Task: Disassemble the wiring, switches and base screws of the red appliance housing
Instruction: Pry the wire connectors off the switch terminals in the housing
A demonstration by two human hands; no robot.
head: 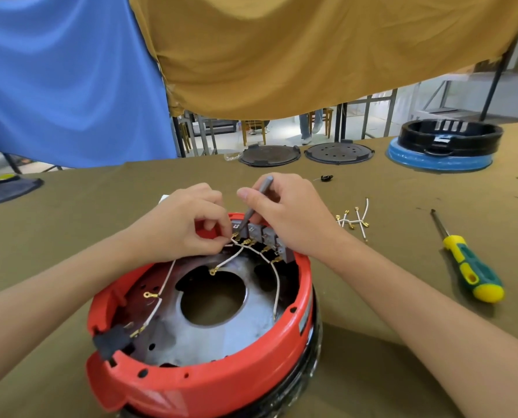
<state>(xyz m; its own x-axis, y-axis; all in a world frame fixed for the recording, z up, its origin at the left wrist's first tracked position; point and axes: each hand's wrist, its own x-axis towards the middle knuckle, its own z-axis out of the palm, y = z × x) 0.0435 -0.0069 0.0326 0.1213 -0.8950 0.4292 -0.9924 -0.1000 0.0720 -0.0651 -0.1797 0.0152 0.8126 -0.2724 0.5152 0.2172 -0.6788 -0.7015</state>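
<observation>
**Both hands working at the switch block on the far rim of the red housing**

Reaching in from the near left, forearm bare, crossing above the near-left rim of the red housing (197, 384). Left hand (185, 221) curled over the far rim, thumb and forefinger pinching a white wire (232, 259) at its brass terminal just beside the grey switch block (266, 236). Other fingers folded under, knuckles up.

Coming in from the near right, forearm angled across the housing's right side. Right hand (287, 218) closed around a thin grey tool (256, 203), held like a pen, tip pointing down to the terminal at the left end of the switch block, right next to the left fingertips. Heel of the hand hanging over the right part of the block; contact not certain.

Housing lying open side up on the olive desk (402, 267), centre near, showing a metal plate with a round hole, more white wires looping inside, and a black plug socket (112, 342) at the near-left rim.

On the desk to the right: loose white wires with brass ends (354, 220), then a green-and-yellow screwdriver (469, 263) further right. At the far edge: two dark round plates (269, 155) and a black ring on a blue base (441, 146).
</observation>
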